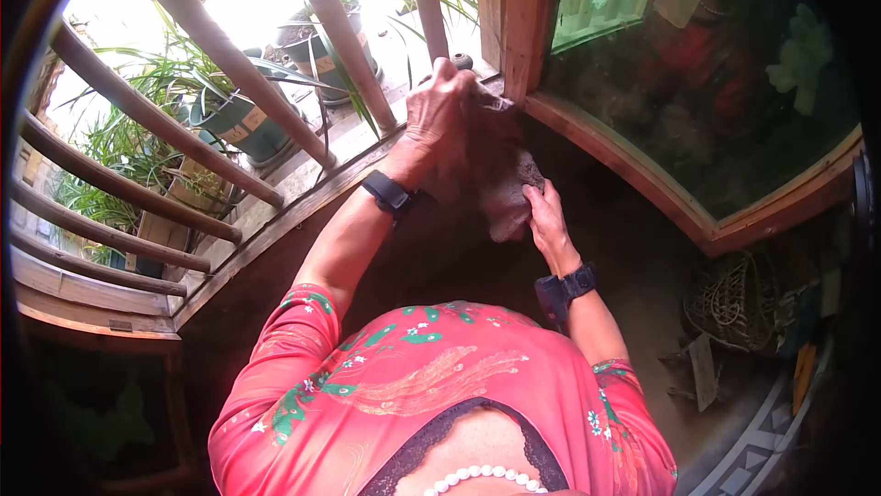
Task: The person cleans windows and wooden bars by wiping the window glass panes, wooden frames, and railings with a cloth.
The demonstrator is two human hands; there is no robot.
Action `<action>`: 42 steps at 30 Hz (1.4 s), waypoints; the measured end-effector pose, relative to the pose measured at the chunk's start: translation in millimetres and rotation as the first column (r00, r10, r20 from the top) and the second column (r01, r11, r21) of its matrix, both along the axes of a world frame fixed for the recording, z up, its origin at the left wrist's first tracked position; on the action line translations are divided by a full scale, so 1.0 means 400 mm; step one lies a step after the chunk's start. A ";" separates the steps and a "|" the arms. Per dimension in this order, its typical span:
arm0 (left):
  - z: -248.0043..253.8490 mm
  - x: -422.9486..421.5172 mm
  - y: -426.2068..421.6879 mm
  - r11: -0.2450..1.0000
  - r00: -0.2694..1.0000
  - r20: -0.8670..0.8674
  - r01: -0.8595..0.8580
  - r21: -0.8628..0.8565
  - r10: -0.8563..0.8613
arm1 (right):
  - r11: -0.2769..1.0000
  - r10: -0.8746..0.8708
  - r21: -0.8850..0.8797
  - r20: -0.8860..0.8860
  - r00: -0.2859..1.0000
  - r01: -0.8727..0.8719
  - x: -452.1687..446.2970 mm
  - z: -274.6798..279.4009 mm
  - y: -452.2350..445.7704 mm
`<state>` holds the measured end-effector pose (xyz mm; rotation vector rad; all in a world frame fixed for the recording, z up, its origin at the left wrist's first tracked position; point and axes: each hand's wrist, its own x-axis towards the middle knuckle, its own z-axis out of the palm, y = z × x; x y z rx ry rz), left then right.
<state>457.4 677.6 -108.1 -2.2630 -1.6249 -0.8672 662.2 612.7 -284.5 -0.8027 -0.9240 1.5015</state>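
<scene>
A dark, greyish-purple cloth (503, 179) hangs between my two hands in front of the window's corner. Up at the wooden sill, my left hand (442, 103) is closed on the cloth's upper end, beside the last wooden bar (427, 5). Lower and to the right, my right hand (545, 218) pinches the cloth's edge between thumb and fingers. A small dark round object (462, 62) sits on the sill just behind my left knuckles; its kind is unclear. Both wrists carry black bands.
Curved wooden bars (220, 46) fill the window at left, with potted plants (240, 120) beyond them. At right, a wood-framed glass pane (707, 111) stands swung inward. Below it lie a coiled wire-like bundle (734, 303) and a small board (703, 372).
</scene>
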 end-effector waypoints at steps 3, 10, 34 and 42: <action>0.011 0.000 0.037 0.992 0.956 0.284 -0.102 0.070 0.078 | 1.000 0.022 -0.015 -0.043 0.999 -0.023 0.002 0.018 -0.015; -0.040 0.088 0.118 0.987 0.551 0.822 0.142 0.075 -0.142 | 0.996 0.089 0.037 -0.199 0.976 -0.083 -0.027 0.082 -0.028; -0.073 0.084 0.178 0.979 0.980 -0.036 0.193 -0.058 -0.195 | 0.995 0.062 0.079 -0.120 0.991 -0.053 -0.016 0.090 -0.038; -0.093 0.027 0.128 0.987 0.988 -0.093 0.109 -0.122 -0.121 | 0.995 0.081 0.061 -0.121 0.989 -0.074 -0.037 0.074 -0.031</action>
